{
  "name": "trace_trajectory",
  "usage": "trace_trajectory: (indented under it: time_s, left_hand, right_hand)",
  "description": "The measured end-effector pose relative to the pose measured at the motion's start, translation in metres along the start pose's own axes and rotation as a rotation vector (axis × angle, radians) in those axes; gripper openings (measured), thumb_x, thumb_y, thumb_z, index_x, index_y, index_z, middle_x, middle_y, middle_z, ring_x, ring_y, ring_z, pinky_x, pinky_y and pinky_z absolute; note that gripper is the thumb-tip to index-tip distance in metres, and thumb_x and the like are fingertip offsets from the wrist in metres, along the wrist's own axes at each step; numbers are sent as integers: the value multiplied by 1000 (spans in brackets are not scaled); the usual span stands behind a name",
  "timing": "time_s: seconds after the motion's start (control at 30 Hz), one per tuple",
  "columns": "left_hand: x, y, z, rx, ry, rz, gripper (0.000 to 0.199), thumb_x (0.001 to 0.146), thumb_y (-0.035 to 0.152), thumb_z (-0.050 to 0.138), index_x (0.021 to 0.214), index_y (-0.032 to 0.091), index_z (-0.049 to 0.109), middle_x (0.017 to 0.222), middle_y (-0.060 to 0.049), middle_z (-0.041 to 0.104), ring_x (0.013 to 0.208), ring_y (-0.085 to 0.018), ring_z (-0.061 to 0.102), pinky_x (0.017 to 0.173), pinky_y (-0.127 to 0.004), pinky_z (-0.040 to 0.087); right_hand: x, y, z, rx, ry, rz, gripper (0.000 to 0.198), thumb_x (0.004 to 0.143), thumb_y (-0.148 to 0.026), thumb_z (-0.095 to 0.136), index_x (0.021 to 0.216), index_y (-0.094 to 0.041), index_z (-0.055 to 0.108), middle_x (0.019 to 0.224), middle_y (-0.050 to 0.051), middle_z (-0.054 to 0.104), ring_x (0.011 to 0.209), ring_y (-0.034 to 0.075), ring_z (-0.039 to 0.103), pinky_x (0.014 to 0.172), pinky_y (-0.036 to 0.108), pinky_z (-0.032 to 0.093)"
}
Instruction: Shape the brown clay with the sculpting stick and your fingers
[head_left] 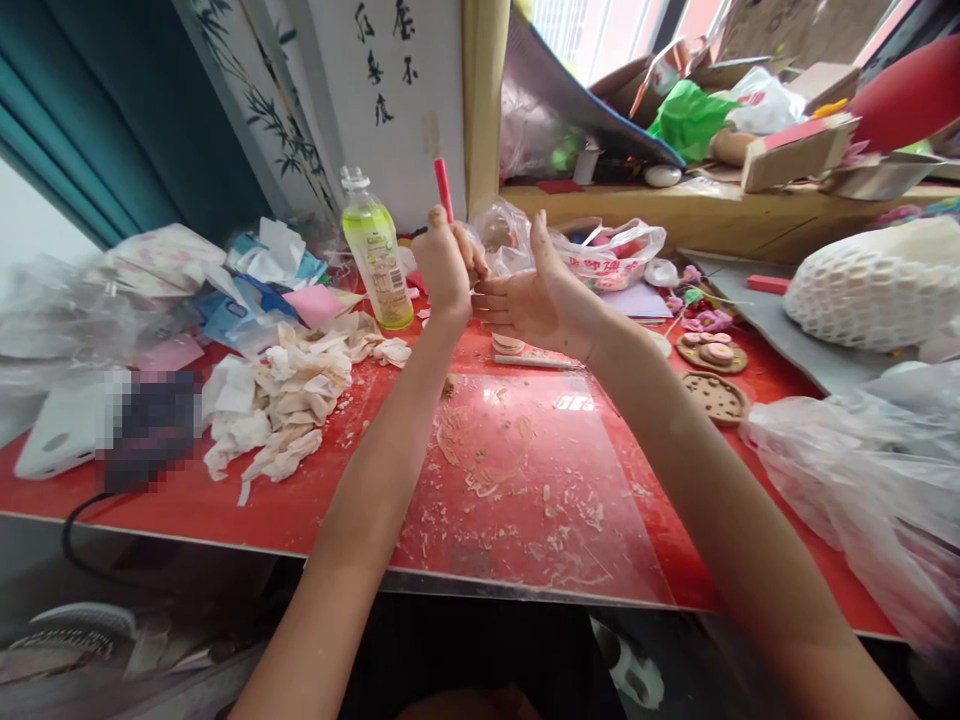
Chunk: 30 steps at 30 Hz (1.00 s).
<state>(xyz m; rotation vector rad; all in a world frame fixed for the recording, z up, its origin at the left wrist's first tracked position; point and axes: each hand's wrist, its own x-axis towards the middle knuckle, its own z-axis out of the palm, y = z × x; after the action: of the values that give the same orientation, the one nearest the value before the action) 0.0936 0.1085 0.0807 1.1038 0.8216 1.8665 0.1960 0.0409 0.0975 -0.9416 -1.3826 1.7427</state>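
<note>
My left hand [448, 265] is closed in a fist with the thumb up, and a thin pink-red stick [443, 190] rises out of it; its lower end is hidden. Palm toward me, my right hand [544, 295] is open, its fingers stretched left and meeting the left hand's fingers. Below the hands, a small stack of pale round pieces [508, 343] and a slim grey rod [538, 362] lie on the table. Nearer me is a clear sheet [555, 480] strewn with brown clay-like crumbs. To the right are a brown disc with dark spots [715, 397] and a brown disc with pink rounds [711, 352].
A bottle of yellow-green liquid [377, 255] stands behind, left of my hands. Crumpled tissues [289, 395] and plastic packets crowd the left. At right are a clear plastic bag [840, 480] and a bundle in white foam netting [877, 285]. The red tabletop [352, 500] ends close to me.
</note>
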Motion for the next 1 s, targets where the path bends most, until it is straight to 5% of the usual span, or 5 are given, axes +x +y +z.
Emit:
trace_trajectory:
  time_s: [0.2, 0.37, 0.47, 0.73, 1.0]
  left_hand:
    - [-12, 25, 10, -203, -338, -118, 63, 88, 58, 36, 39, 21, 26, 34, 2, 31, 35, -9, 36, 39, -26, 30]
    - [-27, 27, 23, -122, -637, -20, 51, 95, 44, 27, 66, 21, 61, 77, -3, 65, 90, -14, 62, 87, -28, 44]
    - [-21, 21, 21, -92, -596, 104, 49, 97, 41, 23, 82, 24, 67, 91, -2, 65, 105, -14, 58, 101, -30, 35]
    - [-9, 13, 16, -14, -456, 152, 45, 93, 49, 31, 76, 26, 65, 91, -2, 66, 100, -18, 60, 91, -31, 43]
    - [-35, 13, 15, 309, -558, 359, 15, 82, 35, 60, 71, 26, 64, 91, 0, 66, 105, -18, 56, 95, -29, 40]
  right_hand:
    - [10, 8, -9, 316, 177, -78, 77, 82, -72, 15, 106, -10, 55, 95, 15, 62, 97, 22, 59, 84, 36, 49]
    - [16, 17, -14, 525, 253, -175, 57, 90, -52, 11, 94, -18, 56, 86, 9, 63, 90, 17, 62, 74, 33, 54]
    - [20, 21, -23, 596, 354, -196, 48, 91, -46, 16, 82, -20, 55, 75, 5, 62, 78, 14, 64, 66, 29, 55]
    - [21, 20, -30, 473, 355, -254, 39, 83, -53, 49, 60, -22, 46, 39, -7, 36, 34, 6, 37, 32, 18, 32]
    - [3, 1, -17, 451, 374, -321, 48, 86, -63, 26, 73, -24, 52, 62, 0, 55, 68, 14, 59, 59, 26, 51]
